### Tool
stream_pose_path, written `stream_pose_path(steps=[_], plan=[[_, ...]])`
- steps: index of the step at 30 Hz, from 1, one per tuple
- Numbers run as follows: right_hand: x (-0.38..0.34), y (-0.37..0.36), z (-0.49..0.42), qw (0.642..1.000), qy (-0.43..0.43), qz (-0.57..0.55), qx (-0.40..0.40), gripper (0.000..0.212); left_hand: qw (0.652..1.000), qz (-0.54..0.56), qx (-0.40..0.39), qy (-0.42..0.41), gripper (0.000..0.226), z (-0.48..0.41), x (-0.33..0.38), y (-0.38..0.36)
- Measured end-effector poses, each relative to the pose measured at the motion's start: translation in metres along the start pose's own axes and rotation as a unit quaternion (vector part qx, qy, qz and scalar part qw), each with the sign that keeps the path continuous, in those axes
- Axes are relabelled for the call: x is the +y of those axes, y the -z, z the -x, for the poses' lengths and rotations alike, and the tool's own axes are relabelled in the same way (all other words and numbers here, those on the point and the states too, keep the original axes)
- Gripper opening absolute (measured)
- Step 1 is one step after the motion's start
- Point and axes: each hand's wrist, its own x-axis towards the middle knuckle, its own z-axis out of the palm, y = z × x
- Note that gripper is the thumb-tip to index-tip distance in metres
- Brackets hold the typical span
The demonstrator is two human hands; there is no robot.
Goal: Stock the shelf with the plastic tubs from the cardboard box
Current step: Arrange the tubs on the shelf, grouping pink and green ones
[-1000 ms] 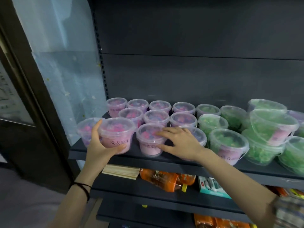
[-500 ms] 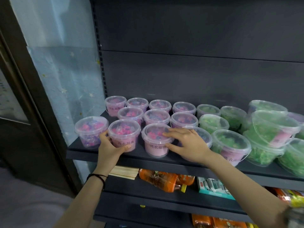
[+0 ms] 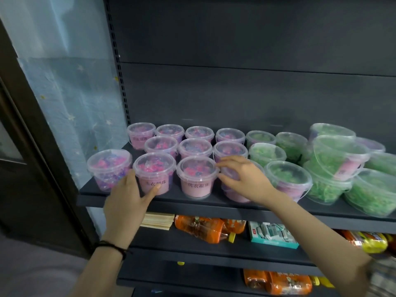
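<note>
Right hand (image 3: 242,179) farther right, curved round clear-lidded tub (image 3: 232,195); left hand (image 3: 128,196) around pink-labelled tub (image 3: 155,181).

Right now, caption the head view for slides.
Left hand grips a clear pink-bead plastic tub; right hand grips another tub on the dark shelf.

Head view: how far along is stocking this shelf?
Done: clear lidded plastic tubs of pink beads and green ones stand on the dark metal shelf. In hand: left hand grips one front-row pink tub, right hand another. Left: unclear; no cardboard box shows.
</note>
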Motion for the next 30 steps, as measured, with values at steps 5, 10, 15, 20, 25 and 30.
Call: stream_pose_path(steps=[5, 10, 15, 20, 25, 30], plan=[[0.023, 0.028, 0.019, 0.997, -0.055, 0.056, 0.004, 0.03, 0.972, 0.032, 0.042, -0.228, 0.049, 0.006, 0.068, -0.002], [0.041, 0.043, 0.041, 0.991, -0.05, 0.122, -0.01, 0.032, 0.949, 0.052, -0.078, -0.301, 0.048, 0.001, 0.136, -0.046], [0.051, 0.055, 0.055, 0.998, 0.003, 0.042, -0.044, 0.033, 0.954, 0.05, -0.093, -0.282, 0.033, -0.002, 0.163, -0.071], [0.069, 0.096, 0.066, 0.996, -0.005, -0.059, 0.063, 0.025, 0.971, -0.002, -0.071, -0.23, 0.044, -0.011, 0.172, -0.08], [0.108, 0.17, 0.077, 0.965, -0.021, -0.1, 0.241, 0.017, 0.979, -0.032, -0.068, -0.191, 0.05, -0.021, 0.204, -0.098], [0.219, 0.24, 0.071, 0.949, -0.165, -0.056, 0.261, 0.018, 0.982, -0.084, -0.091, -0.14, 0.046, -0.023, 0.232, -0.114]])
